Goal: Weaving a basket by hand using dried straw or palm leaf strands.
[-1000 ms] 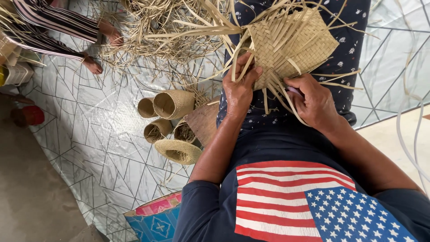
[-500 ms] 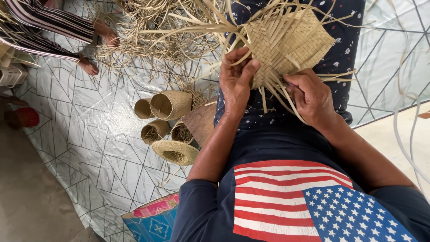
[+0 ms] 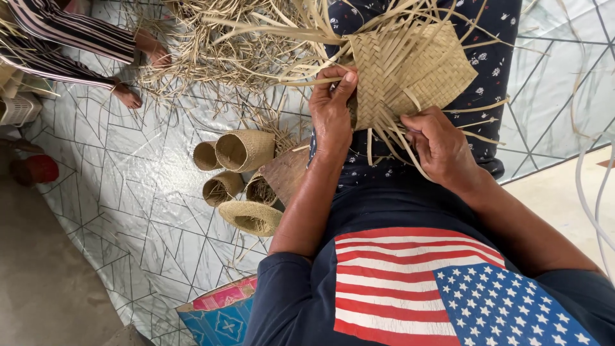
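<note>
A half-woven mat piece of pale straw strips (image 3: 413,70) rests on my lap, with loose strip ends sticking out on all sides. My left hand (image 3: 332,109) grips its left edge, thumb pressed on a strip. My right hand (image 3: 437,144) pinches loose strips hanging from its lower edge. My lap is covered by dark flowered cloth (image 3: 493,57).
Several small woven straw baskets (image 3: 243,150) lie on the patterned floor sheet (image 3: 128,192) to my left. A heap of loose straw (image 3: 218,45) lies beyond them. Another person's feet (image 3: 150,51) and striped clothing are at top left. A red cup (image 3: 40,170) stands at the left edge.
My left hand has slid up along the mat's left edge. The mat has shifted slightly up and right in my lap. My right hand stays on the lower strips.
</note>
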